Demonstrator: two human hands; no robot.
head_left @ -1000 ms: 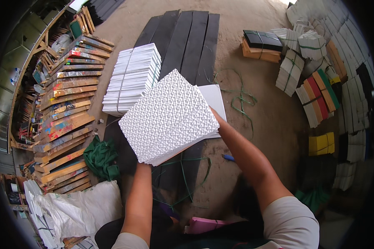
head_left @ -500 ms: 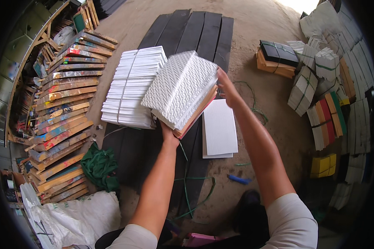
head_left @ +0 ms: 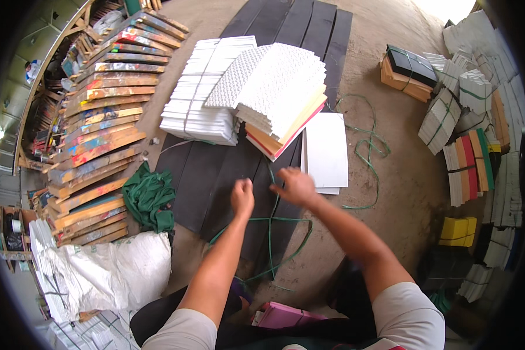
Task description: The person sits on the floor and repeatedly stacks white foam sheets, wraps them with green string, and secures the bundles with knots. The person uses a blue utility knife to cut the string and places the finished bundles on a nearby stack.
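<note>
A slanting stack of white textured sheets rests against a strapped bundle of white sheets on dark planks. Cream sheets and a red one show at the stack's underside. My left hand is closed, in front of the stack and apart from it; whatever its curled fingers hold is hidden. Nearer the loose green strap, my right hand has its fingers apart and nothing visible in it. That strap runs from under the stack toward me. Just beyond my right hand lie flat white sheets.
Paint-stained wooden frames are piled along the left, with a green cloth and a white sack nearer me. Strapped bundles line the right side. Another green strap curls on the floor. Pink sheets lie near my legs.
Both hands have let go of the stack of textured sheets and drawn back toward me. The stack, held tilted before, now rests fanned out against the white bundle. The view has shifted slightly.
</note>
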